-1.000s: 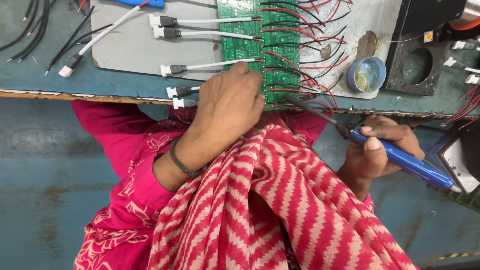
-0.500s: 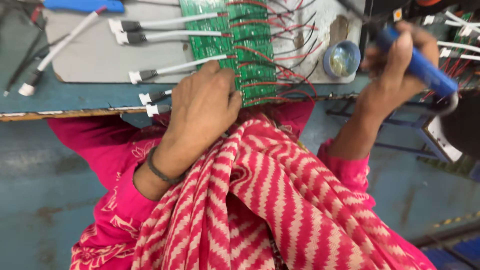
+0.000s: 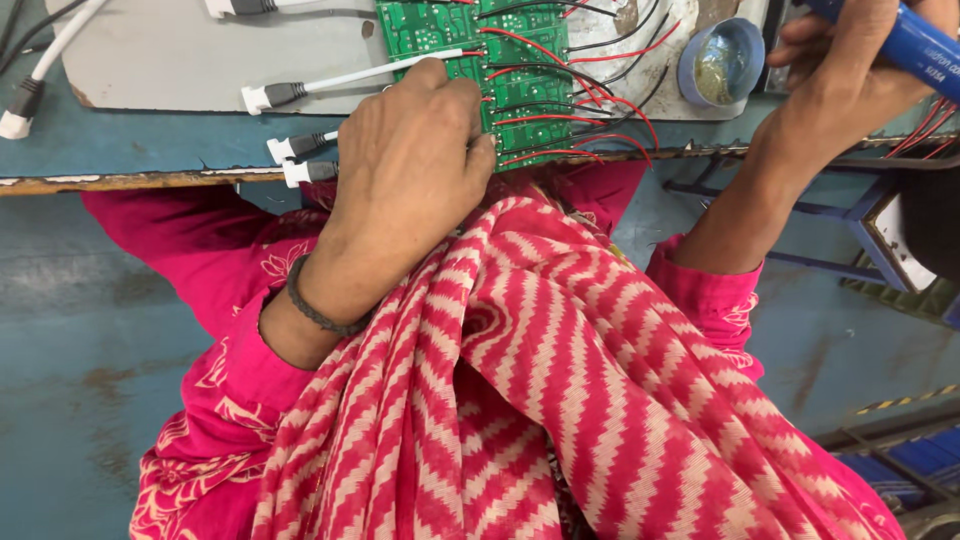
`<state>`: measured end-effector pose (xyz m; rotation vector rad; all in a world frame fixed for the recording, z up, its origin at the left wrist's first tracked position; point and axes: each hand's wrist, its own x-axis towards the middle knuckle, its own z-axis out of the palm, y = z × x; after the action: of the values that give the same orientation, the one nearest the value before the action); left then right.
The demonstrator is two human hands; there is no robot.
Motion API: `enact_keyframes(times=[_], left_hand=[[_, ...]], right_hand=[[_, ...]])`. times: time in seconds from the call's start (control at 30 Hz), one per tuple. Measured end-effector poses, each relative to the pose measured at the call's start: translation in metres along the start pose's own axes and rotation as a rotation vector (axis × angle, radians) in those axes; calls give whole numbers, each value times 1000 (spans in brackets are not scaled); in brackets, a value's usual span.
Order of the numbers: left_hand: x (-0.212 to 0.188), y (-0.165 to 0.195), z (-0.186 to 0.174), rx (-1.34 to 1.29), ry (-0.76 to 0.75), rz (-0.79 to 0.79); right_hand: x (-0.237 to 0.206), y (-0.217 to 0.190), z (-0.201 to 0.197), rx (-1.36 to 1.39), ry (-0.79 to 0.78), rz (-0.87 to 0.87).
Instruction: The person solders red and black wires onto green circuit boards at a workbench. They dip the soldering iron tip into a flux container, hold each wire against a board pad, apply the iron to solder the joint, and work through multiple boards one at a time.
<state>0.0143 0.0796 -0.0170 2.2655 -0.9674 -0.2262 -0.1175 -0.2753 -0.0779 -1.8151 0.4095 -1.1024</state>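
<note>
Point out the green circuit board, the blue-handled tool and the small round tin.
green circuit board (image 3: 440,25): head view, bare upper-left part.
blue-handled tool (image 3: 915,45): head view, middle of the blue handle.
small round tin (image 3: 722,68): head view, its inside.

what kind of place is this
Likely an electronics assembly workbench: the left hand rests on green circuit boards with red and black wires, the right hand grips a blue soldering tool, beside a small flux tin.

A small round blue tin (image 3: 722,62) sits on the grey mat (image 3: 180,60), beside white-plugged cables (image 3: 300,92).
</note>
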Motion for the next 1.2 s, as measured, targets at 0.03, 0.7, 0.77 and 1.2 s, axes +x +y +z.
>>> enact_keyframes(times=[0.03,0.7,0.77,1.2], left_hand=[[0,0,0,-3,0,-1],[3,-1,2,0,-17,-10],[2,-3,4,3,-24,-15],[3,-6,9,12,-123,-120]], right_hand=[[0,1,0,0,-5,0],[3,-6,3,-37,-121,-45],[4,-11,2,-50,-102,-35],[-10,-45,45,-106,-74,131]])
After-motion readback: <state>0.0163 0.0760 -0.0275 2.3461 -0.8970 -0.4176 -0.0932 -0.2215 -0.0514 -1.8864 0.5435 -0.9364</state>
